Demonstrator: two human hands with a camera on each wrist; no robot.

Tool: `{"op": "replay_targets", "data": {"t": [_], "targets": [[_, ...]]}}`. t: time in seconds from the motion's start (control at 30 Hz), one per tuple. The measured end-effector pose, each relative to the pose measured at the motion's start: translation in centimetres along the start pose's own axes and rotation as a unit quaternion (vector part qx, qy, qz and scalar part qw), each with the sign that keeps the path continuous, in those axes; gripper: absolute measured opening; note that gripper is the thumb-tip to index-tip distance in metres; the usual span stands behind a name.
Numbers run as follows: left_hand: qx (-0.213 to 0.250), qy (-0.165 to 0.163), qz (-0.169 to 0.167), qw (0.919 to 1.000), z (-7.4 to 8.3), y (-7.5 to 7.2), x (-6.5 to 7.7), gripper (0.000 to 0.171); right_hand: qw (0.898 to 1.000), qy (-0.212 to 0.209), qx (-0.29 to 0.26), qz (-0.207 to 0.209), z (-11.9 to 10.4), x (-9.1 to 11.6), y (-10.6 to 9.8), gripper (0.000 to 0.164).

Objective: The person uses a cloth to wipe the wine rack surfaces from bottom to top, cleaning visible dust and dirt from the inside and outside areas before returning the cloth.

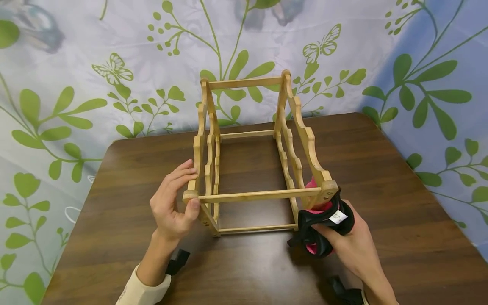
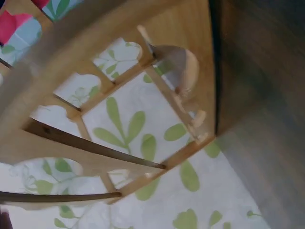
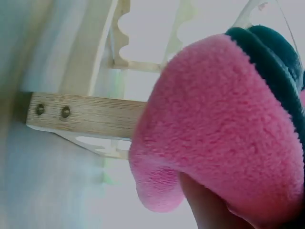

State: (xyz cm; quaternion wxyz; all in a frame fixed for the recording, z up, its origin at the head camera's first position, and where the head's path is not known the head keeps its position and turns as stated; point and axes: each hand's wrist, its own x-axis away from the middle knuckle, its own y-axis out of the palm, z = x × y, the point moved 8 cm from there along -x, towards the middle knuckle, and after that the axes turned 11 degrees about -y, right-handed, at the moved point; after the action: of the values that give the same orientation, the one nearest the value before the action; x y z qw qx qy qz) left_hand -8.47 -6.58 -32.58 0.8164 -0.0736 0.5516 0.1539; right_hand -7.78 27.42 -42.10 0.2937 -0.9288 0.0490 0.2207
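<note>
A light wooden rack (image 1: pixel 263 195) with scalloped side rails stands over the middle of the table. My left hand (image 1: pixel 173 203) grips its near left corner, thumb at the front and fingers along the outer side. In my right hand (image 1: pixel 352 245) is a bundled pink fleecy item with black edging (image 1: pixel 324 228) and a small white tag. It is right beside the rack's near right corner, and part of it shows behind the post. The right wrist view shows the pink fleece (image 3: pixel 214 119) close up, with a finger under it. The left hand's grip is outside the left wrist view.
The dark brown wooden table (image 1: pixel 145 161) runs back to a white cloth backdrop (image 1: pixel 129 34) printed with green leaves and butterflies. Black straps (image 1: pixel 177 262) hang at the wrists. A thin white loop (image 1: pixel 72 214) lies off the table's left edge.
</note>
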Motion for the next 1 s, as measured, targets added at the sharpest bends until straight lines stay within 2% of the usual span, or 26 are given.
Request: {"op": "replay_targets", "data": {"t": [0.07, 0.13, 0.2, 0.27, 0.33, 0.4, 0.43, 0.5, 0.57, 0.63, 0.67, 0.73, 0.9, 1.0], "targets": [[-0.049, 0.037, 0.048, 0.9969, 1.8, 0.1, 0.0, 0.043, 1.000, 0.000, -0.008, 0.019, -0.4, 0.0, -0.4, 0.043], [-0.090, 0.076, 0.093, 0.9886, 3.7, 0.5, 0.2, 0.035, 0.999, 0.000, -0.015, 0.031, -0.7, -0.1, -0.6, 0.043], [-0.117, 0.119, 0.111, 0.9797, 5.6, 1.7, 0.4, 0.027, 0.999, -0.004, -0.023, 0.041, -0.9, -0.1, -0.8, 0.044], [-0.131, 0.144, 0.077, 0.9779, 7.2, 3.5, 0.3, 0.023, 0.998, -0.012, -0.031, 0.048, -1.2, -0.1, -0.8, 0.045], [-0.138, 0.159, 0.019, 0.9774, 8.6, 5.7, 0.1, 0.021, 0.998, -0.024, -0.032, 0.053, -1.4, 0.0, -0.8, 0.047], [-0.155, 0.149, -0.052, 0.9752, 9.5, 8.0, 0.0, 0.023, 0.997, -0.046, -0.039, 0.051, -1.7, 0.1, -0.6, 0.050], [-0.170, 0.134, -0.090, 0.9722, 9.7, 9.2, 0.0, 0.026, 0.996, -0.058, -0.042, 0.049, -1.9, 0.2, -0.5, 0.050], [-0.207, 0.093, -0.156, 0.9614, 9.5, 11.4, 0.3, 0.034, 0.994, -0.086, -0.050, 0.040, -2.3, 0.2, 0.0, 0.052], [-0.260, 0.053, -0.207, 0.9416, 8.9, 13.2, 0.7, 0.042, 0.991, -0.112, -0.071, 0.025, -2.7, 0.3, 0.6, 0.053], [-0.303, 0.035, -0.233, 0.9237, 8.4, 14.6, 1.3, 0.046, 0.988, -0.123, -0.089, 0.009, -3.2, 0.4, 1.3, 0.052], [-0.314, 0.031, -0.234, 0.9195, 8.2, 15.0, 1.5, 0.045, 0.987, -0.128, -0.096, 0.003, -3.4, 0.4, 1.5, 0.052], [-0.323, 0.034, -0.224, 0.9190, 8.1, 15.3, 1.7, 0.041, 0.986, -0.130, -0.103, -0.006, -3.7, 0.4, 1.9, 0.053], [-0.300, 0.049, -0.190, 0.9335, 7.9, 15.1, 1.7, 0.032, 0.986, -0.137, -0.092, -0.012, -4.0, 0.5, 2.2, 0.056], [-0.287, 0.053, -0.182, 0.9388, 7.7, 14.9, 1.9, 0.033, 0.985, -0.147, -0.090, -0.012, -4.0, 0.5, 2.3, 0.050]]}}
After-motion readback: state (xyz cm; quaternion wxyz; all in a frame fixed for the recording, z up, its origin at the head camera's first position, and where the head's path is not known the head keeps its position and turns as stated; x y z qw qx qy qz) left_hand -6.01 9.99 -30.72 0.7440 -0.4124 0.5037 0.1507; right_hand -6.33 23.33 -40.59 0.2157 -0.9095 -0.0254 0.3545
